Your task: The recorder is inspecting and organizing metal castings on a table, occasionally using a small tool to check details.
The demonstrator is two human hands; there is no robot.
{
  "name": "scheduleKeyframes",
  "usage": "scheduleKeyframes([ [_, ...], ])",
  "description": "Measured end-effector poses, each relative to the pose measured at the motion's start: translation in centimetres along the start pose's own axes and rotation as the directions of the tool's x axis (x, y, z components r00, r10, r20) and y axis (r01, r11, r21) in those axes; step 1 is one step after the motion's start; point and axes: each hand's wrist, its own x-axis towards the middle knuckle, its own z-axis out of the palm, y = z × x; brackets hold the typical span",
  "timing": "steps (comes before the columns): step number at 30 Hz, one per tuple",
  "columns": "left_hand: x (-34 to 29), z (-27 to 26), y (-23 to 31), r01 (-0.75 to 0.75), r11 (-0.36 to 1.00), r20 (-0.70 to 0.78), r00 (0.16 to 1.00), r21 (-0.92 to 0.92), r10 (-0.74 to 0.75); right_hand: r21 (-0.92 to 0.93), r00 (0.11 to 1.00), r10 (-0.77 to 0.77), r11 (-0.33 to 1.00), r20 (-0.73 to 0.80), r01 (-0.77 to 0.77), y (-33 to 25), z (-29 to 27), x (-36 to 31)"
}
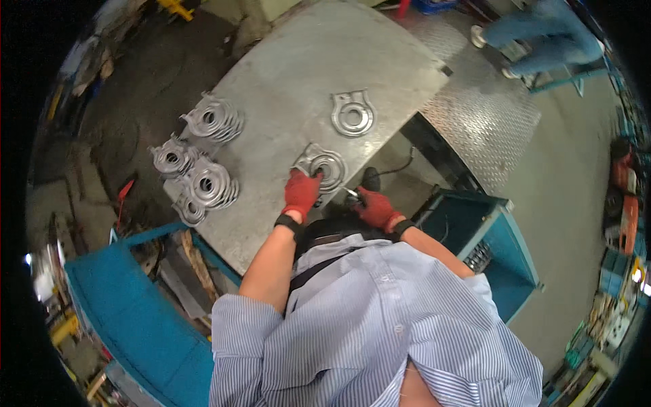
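Note:
A grey ring-shaped metal casting (330, 171) with a flanged side lies flat near the table's front edge. My left hand (302, 192), in a red glove, grips its near left side, with the fingers curled over the edge. My right hand (377, 208), also red-gloved, is closed around a slim hand tool (352, 194) with a silvery tip. That tip points at the casting's near right rim; whether it touches cannot be made out. Farther back on the table, a second similar casting (353, 114) rests by itself.
Several stacked castings (214, 184) stand along the left edge of the metal table (285, 74), with another stack (215, 119) behind them. A blue bin (508, 251) is at my right, a blue frame (135, 298) at my left. Beyond the treadplate (485, 139), a person's legs (549, 44) show.

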Motion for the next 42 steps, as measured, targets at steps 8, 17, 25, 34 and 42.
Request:
scheduleKeyframes([
  [8, -1.3, -1.6, -0.8, 0.054, 0.994, 0.079, 0.996, -0.100, -0.046, 0.043, 0.954, -0.066, 0.996, -0.292, 0.082, 2.9, 1.6, -0.2],
  [17, -10.0, -11.3, -14.0, 0.128, 0.931, 0.080, 0.991, -0.341, -0.107, 0.108, 0.984, -0.087, 0.989, -0.155, 0.105, 2.8, 0.4, -0.9],
  [25, -7.0, -22.4, -24.4, 0.260, 0.965, -0.203, 0.943, -0.035, -0.262, 0.043, 0.978, -0.069, 0.996, -0.198, 0.079, 2.0, -0.3, -1.4],
  [34, 0.7, -22.2, -35.5, 0.320, 0.946, -0.160, 0.932, -0.057, -0.325, 0.083, 0.967, 0.097, 0.993, -0.236, -0.079, 1.8, -1.9, -3.3],
  [42, -0.9, -19.7, -43.4, 0.089, 0.975, -0.194, 0.980, 0.205, -0.048, 0.084, 0.969, 0.124, 0.991, -0.213, -0.109, 0.0, -3.1, -2.4],
])
